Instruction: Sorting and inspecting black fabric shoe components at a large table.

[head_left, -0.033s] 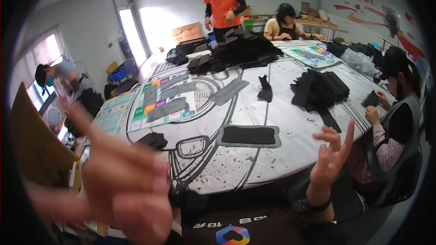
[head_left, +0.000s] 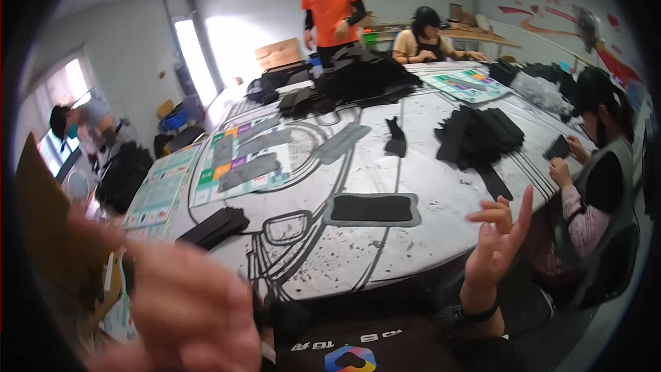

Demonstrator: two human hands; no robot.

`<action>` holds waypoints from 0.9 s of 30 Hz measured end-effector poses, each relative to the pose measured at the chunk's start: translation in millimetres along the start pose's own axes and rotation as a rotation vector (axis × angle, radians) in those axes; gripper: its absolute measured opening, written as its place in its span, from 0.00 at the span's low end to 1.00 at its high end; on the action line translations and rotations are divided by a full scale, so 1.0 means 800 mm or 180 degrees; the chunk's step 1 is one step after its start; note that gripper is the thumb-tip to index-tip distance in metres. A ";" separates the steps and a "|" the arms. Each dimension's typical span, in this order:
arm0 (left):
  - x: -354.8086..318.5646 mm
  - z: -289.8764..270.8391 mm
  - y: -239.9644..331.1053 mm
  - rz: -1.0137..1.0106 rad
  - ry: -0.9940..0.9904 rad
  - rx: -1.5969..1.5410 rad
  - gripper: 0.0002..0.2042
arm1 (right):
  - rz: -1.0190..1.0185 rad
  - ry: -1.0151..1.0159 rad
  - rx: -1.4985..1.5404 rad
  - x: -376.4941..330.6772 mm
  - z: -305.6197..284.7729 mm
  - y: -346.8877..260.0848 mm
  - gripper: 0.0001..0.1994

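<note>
My left hand [head_left: 189, 303] is raised large and close at the lower left. It is smeared by motion, so its fingers do not show clearly. Above the table's near edge on the right, my right hand [head_left: 494, 248] holds nothing, with the index finger stretched up and the others loosely bent. Between them on the table lies a black rectangular piece [head_left: 372, 209] on a larger grey-edged one. A small stack of black strips [head_left: 215, 227] rests beyond my left hand. A heap of black pieces [head_left: 480, 136] lies beyond my right hand.
The white table cover [head_left: 330, 262] bears black line drawings and dark specks. Grey strips [head_left: 249, 172] lie on printed sheets. A large black pile [head_left: 351, 83] covers the far side. A person in orange [head_left: 332, 10] stands there; a seated person [head_left: 599, 145] at right holds a black piece.
My left hand has moved down and its outstretched finger has dropped, uncovering more of the black strips. My right hand keeps nearly the same pose. The whole view has shifted slightly.
</note>
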State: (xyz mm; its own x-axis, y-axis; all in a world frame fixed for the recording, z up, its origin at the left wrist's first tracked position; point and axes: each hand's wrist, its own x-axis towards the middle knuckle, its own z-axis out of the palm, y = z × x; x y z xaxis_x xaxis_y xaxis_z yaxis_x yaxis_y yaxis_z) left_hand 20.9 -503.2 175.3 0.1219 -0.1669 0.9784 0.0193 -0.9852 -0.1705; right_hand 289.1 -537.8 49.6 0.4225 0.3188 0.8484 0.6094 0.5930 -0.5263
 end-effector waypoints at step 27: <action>-0.128 0.223 0.025 0.0408 0.0888 -0.0818 0.15 | 0.1590 0.3491 0.2128 0.110 -0.041 0.124 0.14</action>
State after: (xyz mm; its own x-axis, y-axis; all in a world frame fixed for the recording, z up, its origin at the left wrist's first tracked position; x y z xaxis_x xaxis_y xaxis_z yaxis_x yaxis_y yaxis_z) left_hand 185.6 -499.1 51.1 -0.1676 -0.2588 0.9513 -0.2318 -0.9275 -0.2932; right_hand 408.4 -475.1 69.9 0.9969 0.0453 -0.0637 -0.0656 0.9278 -0.3672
